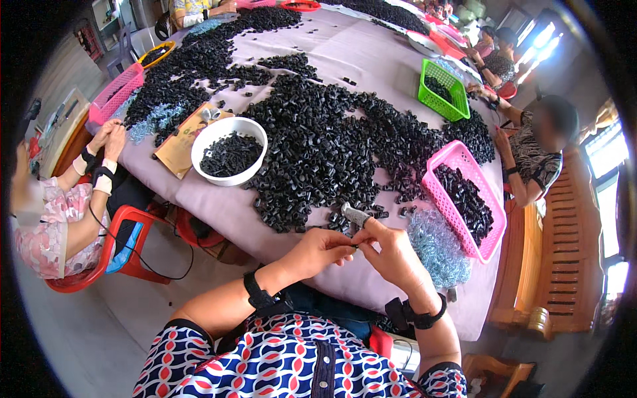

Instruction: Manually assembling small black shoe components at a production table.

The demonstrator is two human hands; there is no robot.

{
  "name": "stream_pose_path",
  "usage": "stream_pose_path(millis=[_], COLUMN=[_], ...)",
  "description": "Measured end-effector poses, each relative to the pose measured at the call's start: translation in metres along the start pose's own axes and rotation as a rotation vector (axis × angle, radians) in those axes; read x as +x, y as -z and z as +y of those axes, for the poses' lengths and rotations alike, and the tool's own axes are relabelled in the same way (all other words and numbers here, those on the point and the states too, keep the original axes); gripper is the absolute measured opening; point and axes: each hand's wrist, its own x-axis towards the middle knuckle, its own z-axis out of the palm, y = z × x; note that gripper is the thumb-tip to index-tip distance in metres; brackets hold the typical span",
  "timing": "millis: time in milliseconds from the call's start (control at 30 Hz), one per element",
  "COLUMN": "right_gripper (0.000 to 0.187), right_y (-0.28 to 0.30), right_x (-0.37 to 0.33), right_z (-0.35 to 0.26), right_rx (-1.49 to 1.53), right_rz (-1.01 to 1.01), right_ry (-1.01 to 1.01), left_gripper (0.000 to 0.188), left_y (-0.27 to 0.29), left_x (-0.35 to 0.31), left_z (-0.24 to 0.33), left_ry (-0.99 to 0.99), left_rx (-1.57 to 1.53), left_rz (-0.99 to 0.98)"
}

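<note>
- At the near edge of the table (222, 207), the left hand (318, 253) and right hand (391, 253) pinch a small dark piece (355, 246) between them, apparently by the fingertips because it is tiny.
- A grey cover (355, 215) sits on a right finger, perhaps for protection.
- Just beyond lies the black heap (312, 142), seemingly for short reaches.
- Rightward, the pink basket (446, 211) probably separates its black pieces from the clear tangle (434, 249) beside it.

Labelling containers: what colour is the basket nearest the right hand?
The basket is pink, seen best in the head view.
</note>
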Motion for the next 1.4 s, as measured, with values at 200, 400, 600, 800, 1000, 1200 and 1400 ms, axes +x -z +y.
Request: stream_pose_path(millis=[200, 400, 600, 800, 1000, 1200, 1400], right_gripper=[0.017, 0.019, 0.018, 0.012, 0.022, 0.037, 0.036], right_y=[0.01, 0.011, 0.004, -0.009, -0.017, -0.027, -0.038], right_x=[-0.004, -0.005, 0.001, 0.001, 0.002, -0.001, 0.001], right_z=[-0.001, -0.006, -0.009, 0.0, 0.012, 0.007, 0.006], right_rx=[0.016, -0.099, -0.183, -0.135, 0.137, -0.441, -0.534], right_rz=[0.003, -0.067, 0.015, 0.103, 0.249, 0.141, 0.202], right_ry=[-0.042, -0.036, -0.004, -0.014, 0.003, -0.021, 0.05], left_gripper=[0.025, 0.023, 0.021, 0.015, 0.015, 0.016, 0.015], left_y=[-0.006, -0.012, -0.011, -0.007, 0.001, -0.007, -0.015], left_x=[0.006, 0.007, 0.009, 0.015, 0.014, 0.02, 0.015], left_z=[0.007, 0.009, 0.01, -0.003, 0.01, 0.002, -0.002], left_ry=[0.022, -0.074, -0.075, -0.042, -0.007, -0.08, -0.055], left_rx=[-0.041, 0.137, 0.228, -0.032, -0.102, -0.17, -0.249], left_rz=[-0.01, -0.015, 0.019, 0.035, 0.112, 0.189, 0.233])
